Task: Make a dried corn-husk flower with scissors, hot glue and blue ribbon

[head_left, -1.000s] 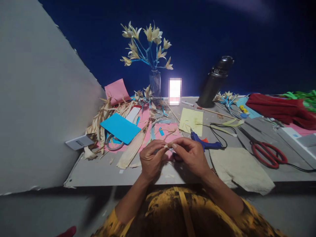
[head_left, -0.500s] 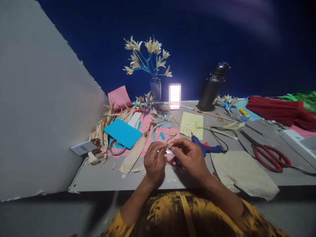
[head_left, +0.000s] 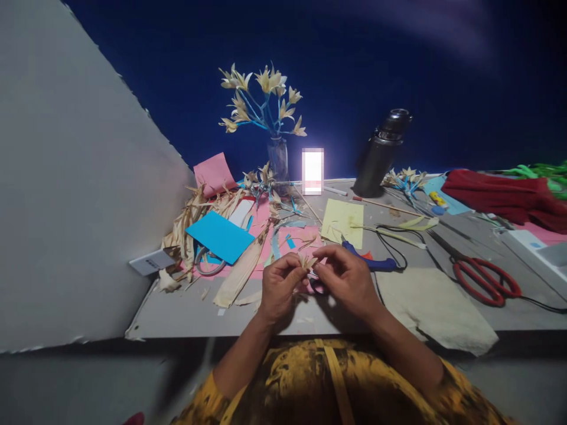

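In the head view a small pale husk flower [head_left: 306, 261] with pointed petals is held above the desk's front part. My left hand [head_left: 281, 288] pinches its base between thumb and forefinger. From the other side my right hand [head_left: 348, 282] has thumb and forefinger curled at the petals. Below the hands lie pink paper [head_left: 305, 236] with scraps and a dark scissor handle [head_left: 318, 287], partly hidden. Just past my right hand rests a blue glue gun [head_left: 376, 262]. Long dried husk strips [head_left: 239, 274] lie left of my hands.
At the back stand a glass vase [head_left: 278, 162] of husk flowers and a dark flask [head_left: 380, 159]. Red-handled scissors [head_left: 487, 283] and a pale husk-coloured sheet [head_left: 436, 304] lie to the right. Blue card [head_left: 220, 236] covers husks on the left, near a white panel [head_left: 80, 206].
The flower has turned so its petals now spread upward between my fingers. My right hand has shifted slightly right, and the scissor handle beneath shows more.
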A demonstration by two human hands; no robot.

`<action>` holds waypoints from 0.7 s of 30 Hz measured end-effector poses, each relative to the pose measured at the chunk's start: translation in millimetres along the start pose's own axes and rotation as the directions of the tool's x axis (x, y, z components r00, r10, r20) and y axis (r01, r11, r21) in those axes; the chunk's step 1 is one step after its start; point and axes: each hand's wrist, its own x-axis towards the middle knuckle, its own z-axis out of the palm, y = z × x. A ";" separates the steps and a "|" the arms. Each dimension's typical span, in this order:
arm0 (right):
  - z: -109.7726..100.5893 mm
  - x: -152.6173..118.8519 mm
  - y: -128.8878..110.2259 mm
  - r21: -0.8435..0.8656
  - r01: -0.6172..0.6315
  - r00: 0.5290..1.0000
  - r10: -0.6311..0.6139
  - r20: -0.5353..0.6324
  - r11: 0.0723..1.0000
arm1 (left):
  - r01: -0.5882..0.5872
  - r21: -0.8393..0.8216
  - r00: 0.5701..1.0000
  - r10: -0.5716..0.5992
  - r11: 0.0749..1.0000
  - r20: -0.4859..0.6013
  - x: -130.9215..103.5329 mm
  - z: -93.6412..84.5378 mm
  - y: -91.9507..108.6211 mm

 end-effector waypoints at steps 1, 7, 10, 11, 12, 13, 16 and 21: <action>-0.3 0.2 1.8 0.041 -0.041 0.999 0.040 0.032 0.998 | 0.033 -0.045 0.999 -0.033 0.998 -0.002 0.5 0.6 -1.5; -1.7 -2.0 13.6 0.259 -0.218 0.972 0.185 0.146 0.941 | 0.057 -0.140 0.996 -0.047 0.988 0.075 4.4 1.3 -6.5; -3.3 -3.5 15.5 0.307 -0.227 0.969 0.182 0.170 0.924 | 0.061 -0.160 0.994 -0.046 0.985 0.098 5.1 0.3 -6.7; -3.6 -4.0 15.7 0.321 -0.228 0.968 0.177 0.180 0.919 | 0.073 -0.168 0.994 -0.058 0.983 0.097 5.1 0.0 -6.6; -3.8 -4.4 15.9 0.333 -0.226 0.968 0.172 0.185 0.915 | 0.087 -0.175 0.993 -0.071 0.981 0.097 5.1 -0.2 -6.3; -4.0 -4.8 16.1 0.341 -0.223 0.969 0.169 0.183 0.913 | 0.098 -0.181 0.992 -0.082 0.979 0.098 5.0 -0.3 -5.9; -4.0 -5.2 16.1 0.339 -0.211 0.973 0.163 0.165 0.917 | 0.118 -0.189 0.988 -0.096 0.975 0.118 5.0 0.2 -4.3; -3.8 -4.1 16.7 0.338 -0.218 0.971 0.170 0.166 0.916 | 0.156 -0.149 0.981 -0.135 0.976 0.139 4.9 0.4 -4.7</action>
